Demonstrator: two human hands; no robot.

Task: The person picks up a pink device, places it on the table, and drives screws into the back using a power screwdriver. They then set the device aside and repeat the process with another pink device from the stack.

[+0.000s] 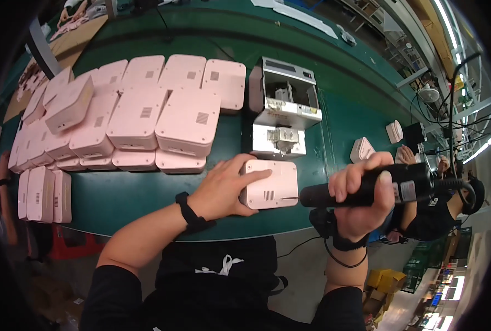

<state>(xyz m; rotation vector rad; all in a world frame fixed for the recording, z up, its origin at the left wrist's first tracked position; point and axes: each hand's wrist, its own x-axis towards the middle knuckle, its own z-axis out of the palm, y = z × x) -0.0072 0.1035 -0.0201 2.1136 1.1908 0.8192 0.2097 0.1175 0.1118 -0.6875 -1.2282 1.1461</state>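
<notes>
Remotely, I have left fingers (256, 177) pinching the pink box (281, 177) at its left end, right fingers (341, 183) wrapped round the black screwdriver (318, 195); I'd set its bit (290, 198) square before pressing.

Black sleeves (113, 295), black wristbands (189, 213), white drawstring bow (224, 266)

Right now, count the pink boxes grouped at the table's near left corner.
3, side by side: left box, middle box and right box. Others may be hidden behind them.
</notes>
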